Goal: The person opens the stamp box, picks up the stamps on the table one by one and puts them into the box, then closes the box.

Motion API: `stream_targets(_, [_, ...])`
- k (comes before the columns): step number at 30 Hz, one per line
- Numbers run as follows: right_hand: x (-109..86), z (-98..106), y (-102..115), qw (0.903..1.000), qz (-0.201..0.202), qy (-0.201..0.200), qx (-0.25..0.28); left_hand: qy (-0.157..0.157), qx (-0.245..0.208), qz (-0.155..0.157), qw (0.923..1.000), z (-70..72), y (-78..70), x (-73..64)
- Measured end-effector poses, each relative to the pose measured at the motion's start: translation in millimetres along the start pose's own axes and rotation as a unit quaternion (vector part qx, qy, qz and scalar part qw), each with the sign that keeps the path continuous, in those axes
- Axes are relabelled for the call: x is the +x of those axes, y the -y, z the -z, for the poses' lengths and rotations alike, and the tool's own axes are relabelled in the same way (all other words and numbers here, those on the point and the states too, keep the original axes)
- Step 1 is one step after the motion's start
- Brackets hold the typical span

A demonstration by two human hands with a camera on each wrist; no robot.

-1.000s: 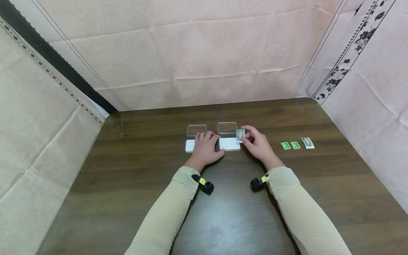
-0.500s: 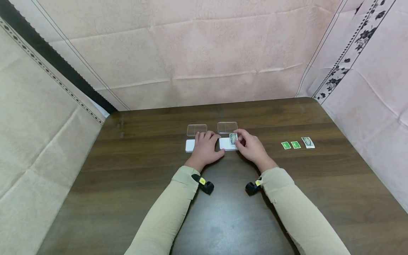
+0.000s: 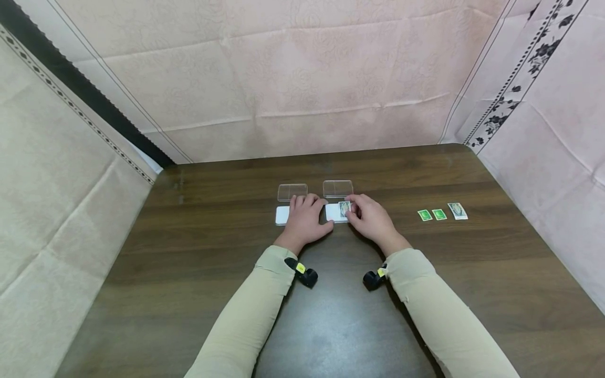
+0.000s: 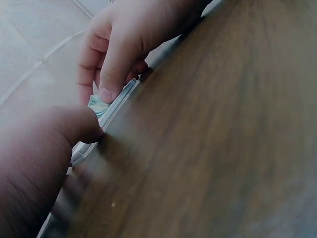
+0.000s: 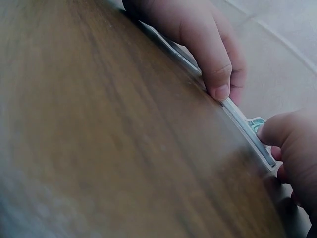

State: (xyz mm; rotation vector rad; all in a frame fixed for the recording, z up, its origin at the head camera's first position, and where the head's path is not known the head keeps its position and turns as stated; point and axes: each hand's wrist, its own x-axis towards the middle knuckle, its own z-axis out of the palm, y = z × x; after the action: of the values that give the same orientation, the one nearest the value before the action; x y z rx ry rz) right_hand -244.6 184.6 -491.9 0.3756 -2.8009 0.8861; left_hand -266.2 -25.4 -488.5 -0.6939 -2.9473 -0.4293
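Between the thumb and fingers of my right hand (image 3: 373, 220) is a small pale stamp (image 3: 343, 208) with a blue-green print, over the right part of a flat case. This right-hand case (image 3: 332, 214) has a white inside and its clear lid (image 3: 337, 188) lies folded back. My left hand (image 3: 307, 223) holds that case at its left end, thumb at the near edge and index finger at the far one. In the right wrist view the left thumb (image 5: 218, 84) presses the case's edge. The left-hand case (image 3: 282, 215) is partly hidden under my left hand.
Off to the right on the brown wooden table (image 3: 189, 262) lie a green stamp (image 3: 425, 215), another green stamp (image 3: 439, 214) and a larger pale stamp (image 3: 457, 211). A second clear lid (image 3: 292, 192) lies behind the left-hand case. Pale cloth (image 3: 302, 79) hangs behind the table.
My right hand has moved left and slightly down, bringing the stamp from the case's upper right corner onto its white surface. My left hand has stayed in place.
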Motion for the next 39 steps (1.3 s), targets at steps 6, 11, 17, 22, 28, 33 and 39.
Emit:
stream_targets(6, [-1.2,0.3,0.4,0.9999,-0.002,0.004,-0.014,0.002,-0.001,0.002,1.0,-0.2,0.0,0.0])
stream_targets(11, [-2.7,1.7,0.7,1.0,0.0,-0.001,-0.008,-0.001,0.001,0.0,1.0,-0.8,0.0,0.0])
stream_targets(17, [-4.5,2.8,0.2,1.0,0.002,-0.004,0.003,-0.006,0.004,-0.004,1.0,-1.5,0.4,0.1])
stream_targets(22, [-4.5,2.1,-1.4,1.0,0.006,-0.004,0.006,-0.003,0.007,-0.005,1.0,-2.2,1.3,0.5])
stream_targets(28, [-3.8,2.3,-2.1,1.0,0.008,-0.001,0.005,0.004,0.005,-0.003,1.0,-0.4,0.2,-0.4])
stream_targets(33, [-3.0,1.8,-2.3,1.0,0.009,0.001,0.004,0.004,0.005,-0.003,1.0,0.1,-0.1,-0.9])
stream_targets(39, [-3.2,1.9,-2.2,0.9999,0.01,0.0,0.006,0.003,0.007,-0.001,1.0,-0.4,0.1,-0.9])
